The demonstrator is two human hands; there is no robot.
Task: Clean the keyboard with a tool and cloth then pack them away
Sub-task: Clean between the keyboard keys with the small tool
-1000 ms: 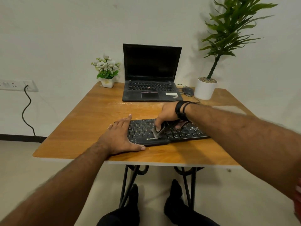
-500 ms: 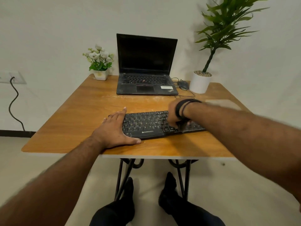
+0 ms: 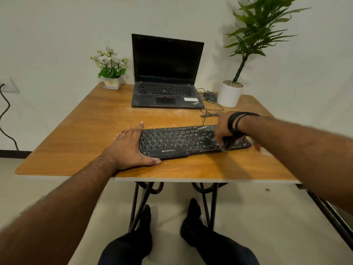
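A black keyboard (image 3: 177,142) lies across the near part of the wooden table (image 3: 80,134). My left hand (image 3: 129,148) rests flat on the table with fingers spread, pressed against the keyboard's left end. My right hand (image 3: 223,129) is over the keyboard's right end, fingers closed on a small dark brush-like tool (image 3: 228,144) whose tip touches the keys near the front edge. The tool is blurred and mostly hidden by my fingers. A pale patch (image 3: 266,151) shows by my right forearm; I cannot tell whether it is the cloth.
An open black laptop (image 3: 166,81) stands at the back centre. A mouse (image 3: 210,96) and its cable lie beside a white pot with a tall plant (image 3: 230,93). A small flower pot (image 3: 112,83) sits back left. My legs are under the table.
My right hand has swept the tool from the keyboard's middle to its right end. My left hand has stayed at the left end. The view has shifted slightly.
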